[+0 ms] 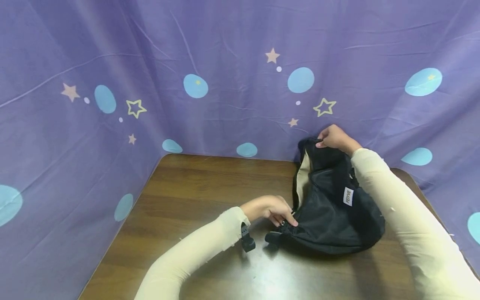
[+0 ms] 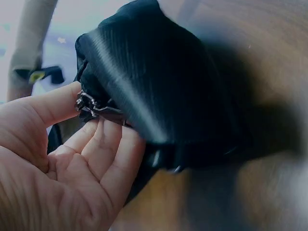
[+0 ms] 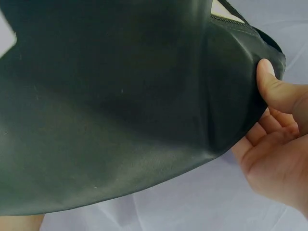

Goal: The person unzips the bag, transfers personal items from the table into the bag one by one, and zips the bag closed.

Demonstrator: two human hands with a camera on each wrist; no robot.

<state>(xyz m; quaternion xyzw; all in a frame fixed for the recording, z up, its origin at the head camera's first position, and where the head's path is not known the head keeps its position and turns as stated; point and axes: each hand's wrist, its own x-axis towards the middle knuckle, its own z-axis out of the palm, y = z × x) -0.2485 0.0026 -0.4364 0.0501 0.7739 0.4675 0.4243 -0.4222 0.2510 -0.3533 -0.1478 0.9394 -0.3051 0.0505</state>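
Observation:
A black shoulder bag (image 1: 333, 208) with a white label (image 1: 348, 196) stands tilted on the right part of the table. Its zipper is parted, so beige lining (image 1: 303, 177) shows along the left side. My left hand (image 1: 275, 209) pinches the near end of the bag, where a small metal fitting (image 2: 88, 105) sits between thumb and fingers in the left wrist view. At the far end, by the curtain, the bag's top corner is gripped by my right hand (image 1: 335, 137). In the right wrist view, the thumb (image 3: 269, 84) presses on the black fabric near the zipper (image 3: 231, 20).
The brown wooden table (image 1: 210, 179) reaches back to a purple curtain (image 1: 232, 50) with stars and blue ovals, which also hangs along the left and right. A black strap (image 1: 247, 238) is around the left wrist. A short black strap piece (image 1: 273, 238) juts from the bag's near end.

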